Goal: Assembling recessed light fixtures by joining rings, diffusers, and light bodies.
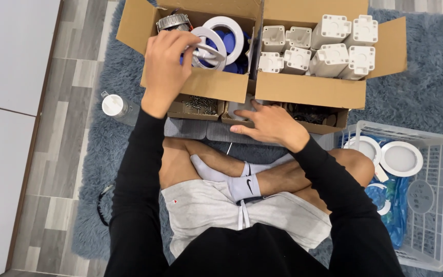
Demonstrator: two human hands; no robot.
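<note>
While the person sits cross-legged on a shaggy grey rug (426, 92), the left hand (166, 61) reaches into the left cardboard box (201, 84) and closes its grip on a round white lamp ring (208, 46), fingers curled over the rim and the metal spring clip at its side. That ring sits at the top of the box, resting among other white rings and blue pieces, with a ribbed metal part (173, 21) just behind it. The right hand (270, 124) lies flat and empty, fingers spread, on a small tray (237, 114) just in front of the boxes, probably to steady the body as it leans forward. Beside it, another small tray holds loose screws (198, 105), near enough to reach without shifting. The right cardboard box (311, 87) is packed with upright white plastic blocks (329, 43), standing so that each can be lifted out singly. A white basket (434, 205) at the right knee holds finished round lamps (401, 158) laid flat. A capped bottle (116, 106) lies on the rug at the left.
</note>
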